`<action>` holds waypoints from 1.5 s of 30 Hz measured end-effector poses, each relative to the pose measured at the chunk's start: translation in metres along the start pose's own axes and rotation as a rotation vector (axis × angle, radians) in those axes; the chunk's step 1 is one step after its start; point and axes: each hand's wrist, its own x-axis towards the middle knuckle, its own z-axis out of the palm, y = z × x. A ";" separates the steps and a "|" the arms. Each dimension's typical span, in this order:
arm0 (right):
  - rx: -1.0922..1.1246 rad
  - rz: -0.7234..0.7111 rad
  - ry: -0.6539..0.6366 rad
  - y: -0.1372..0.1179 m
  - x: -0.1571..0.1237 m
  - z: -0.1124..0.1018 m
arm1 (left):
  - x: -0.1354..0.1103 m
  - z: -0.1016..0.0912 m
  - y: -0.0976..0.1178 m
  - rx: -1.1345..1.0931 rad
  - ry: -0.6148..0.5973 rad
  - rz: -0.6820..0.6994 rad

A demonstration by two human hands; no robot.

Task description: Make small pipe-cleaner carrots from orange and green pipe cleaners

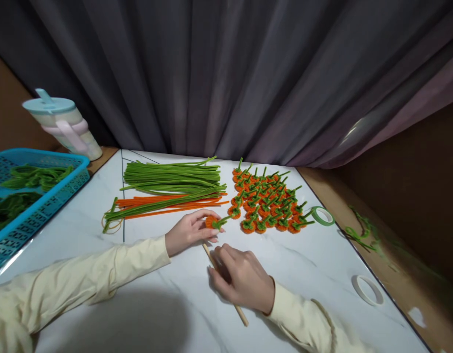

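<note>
Cream sleeves (101,272) cross the white tabletop (310,262), with open room toward its right edge; the right hand (244,277) grips a wooden stick (241,316), the left hand (191,230) pinches an orange-green piece (210,222) near the tabletop's middle.

On the left, a cream sleeve (101,272) is wrinkling into soft folds and ending in a flat cuff (163,250), where the left hand (189,229) is emerging bare. On the right, a matching sleeve (298,314) is showing a darker cuff edge (273,298) by the bare right hand (244,277), and a ridged, brownish band (327,319) is crossing it nearer.
</note>
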 end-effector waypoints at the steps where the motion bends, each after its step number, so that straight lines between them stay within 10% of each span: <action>1: -0.052 -0.001 -0.041 -0.004 -0.001 0.000 | -0.002 0.001 -0.002 0.078 0.023 0.049; 9: -0.025 0.131 -0.103 0.002 -0.006 -0.018 | -0.012 -0.003 -0.014 0.545 0.179 0.509; 20: 1.146 0.661 -0.119 0.010 0.015 -0.062 | -0.005 -0.006 -0.010 0.774 0.128 0.929; 26: 1.442 0.700 -0.236 0.005 0.014 -0.062 | -0.007 -0.006 -0.012 0.830 0.057 0.932; 45: 1.315 0.689 -0.142 0.000 0.012 -0.046 | -0.009 -0.006 -0.013 0.862 0.032 0.947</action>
